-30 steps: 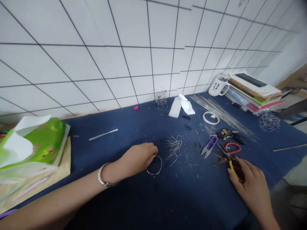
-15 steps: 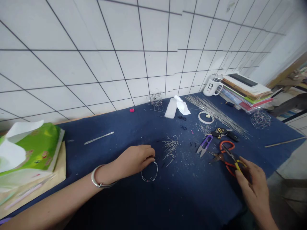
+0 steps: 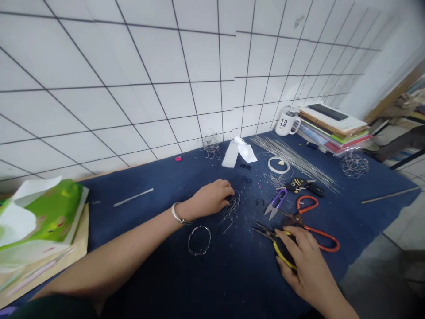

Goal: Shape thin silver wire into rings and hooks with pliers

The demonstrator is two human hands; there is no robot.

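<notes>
My left hand (image 3: 214, 198) is closed, its curled fingertips on the left side of a small pile of bent wire pieces (image 3: 231, 212); how many it pinches is hidden. A silver bangle (image 3: 179, 213) circles that wrist. Below the forearm, a thin wire ring (image 3: 199, 240) with small beads lies on the dark blue cloth (image 3: 232, 274). My right hand (image 3: 303, 261) is wrapped round the yellow and black handles of needle-nose pliers (image 3: 284, 251), whose jaws point left towards the pile. Just beyond it lie orange-handled cutters (image 3: 320, 235), partly covered by the hand.
Purple snips (image 3: 277, 203), black-handled pliers (image 3: 305, 186) and a wire coil (image 3: 279, 165) lie behind the right hand. Long straight wires (image 3: 295, 161), a white mug (image 3: 287, 124) and stacked books (image 3: 335, 128) are farther back. A green tissue pack (image 3: 56, 212) sits at left.
My left hand has left the wire ring and moved right to the wire pile. My right hand has lifted the yellow pliers off the orange cutters and brought them left.
</notes>
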